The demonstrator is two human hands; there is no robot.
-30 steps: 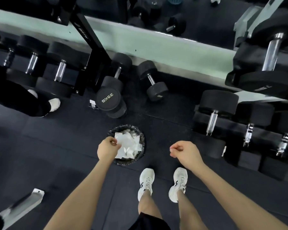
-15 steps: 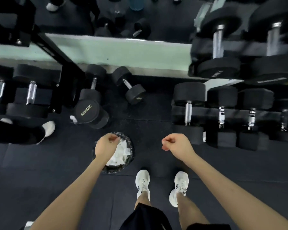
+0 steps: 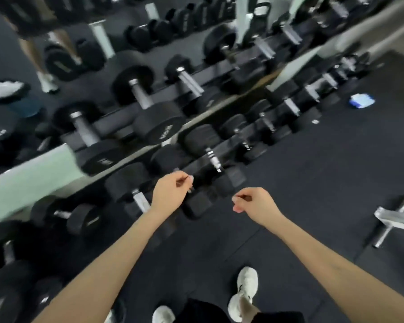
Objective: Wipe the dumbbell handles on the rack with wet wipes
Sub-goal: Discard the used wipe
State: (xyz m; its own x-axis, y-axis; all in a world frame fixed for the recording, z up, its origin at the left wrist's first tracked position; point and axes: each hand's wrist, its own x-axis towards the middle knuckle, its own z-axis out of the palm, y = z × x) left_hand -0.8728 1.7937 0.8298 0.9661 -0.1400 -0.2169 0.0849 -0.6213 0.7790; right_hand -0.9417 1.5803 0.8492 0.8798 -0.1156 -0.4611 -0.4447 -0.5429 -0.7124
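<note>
A two-tier rack (image 3: 216,70) runs diagonally from lower left to upper right, loaded with black dumbbells with steel handles. The upper tier holds large dumbbells (image 3: 140,95); the lower tier holds smaller ones (image 3: 213,157). My left hand (image 3: 171,193) hovers in front of the lower tier, its fingers loosely curled, holding nothing. My right hand (image 3: 255,205) hangs over the floor mat to the right, also loosely curled around nothing. A blue and white wipes packet (image 3: 361,100) lies on the floor far right, near the rack's small dumbbells. The frame is motion-blurred.
A metal bench foot (image 3: 393,220) stands on the black mat at right. My white shoes (image 3: 247,284) are at the bottom. The mirror behind the rack reflects a bin of used wipes (image 3: 6,88) and a person's legs (image 3: 41,57).
My view has swung right, from the floor bin to the rack. My left hand has left the bin of used wipes. Both hands now hang in front of the lower tier.
</note>
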